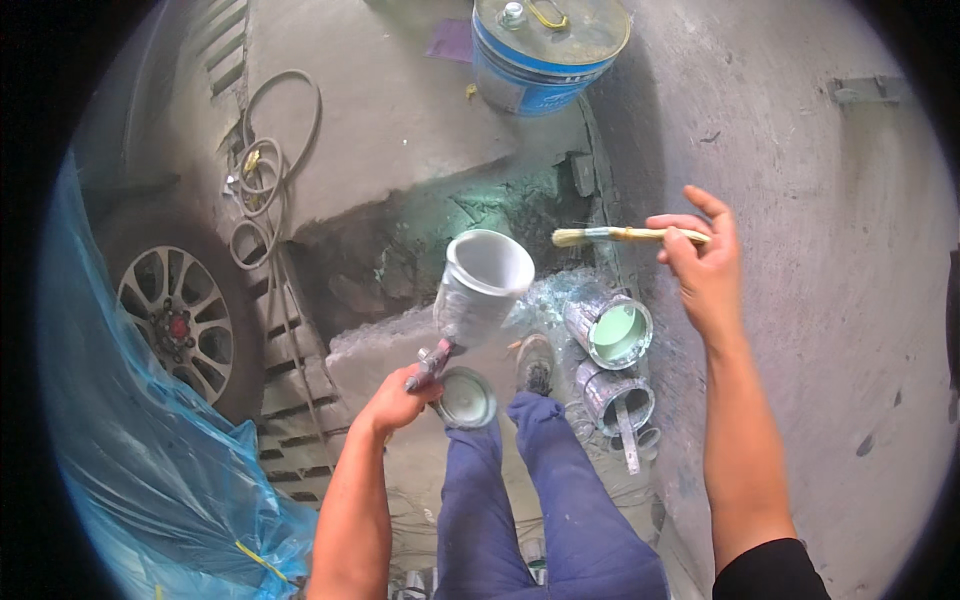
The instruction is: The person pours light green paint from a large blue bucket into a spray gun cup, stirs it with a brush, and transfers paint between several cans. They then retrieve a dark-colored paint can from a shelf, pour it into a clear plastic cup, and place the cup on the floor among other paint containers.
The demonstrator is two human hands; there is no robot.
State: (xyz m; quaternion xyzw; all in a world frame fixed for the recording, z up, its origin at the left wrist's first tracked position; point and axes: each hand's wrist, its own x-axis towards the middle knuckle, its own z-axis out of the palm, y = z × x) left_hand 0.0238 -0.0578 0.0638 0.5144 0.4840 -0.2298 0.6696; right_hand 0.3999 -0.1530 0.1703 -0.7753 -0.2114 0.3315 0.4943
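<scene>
Dusty concrete floor (400,110), grey plastered wall (820,300).

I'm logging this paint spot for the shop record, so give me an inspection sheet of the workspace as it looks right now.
Surface: grey concrete floor, dusty, green-stained in the recess.
Job's things: spray gun with open white cup, held up by the left hand; paintbrush in the right hand; open can of pale green paint; second can with a stir stick in it.
Clutter: round lid on the floor; large blue-sided drum.
Hands: left fingers closed on the gun handle, right fingers pinching the brush handle.
Cables: coiled hose on the floor at left.
Surroundings: car wheel, blue plastic sheeting, grey wall.
</scene>
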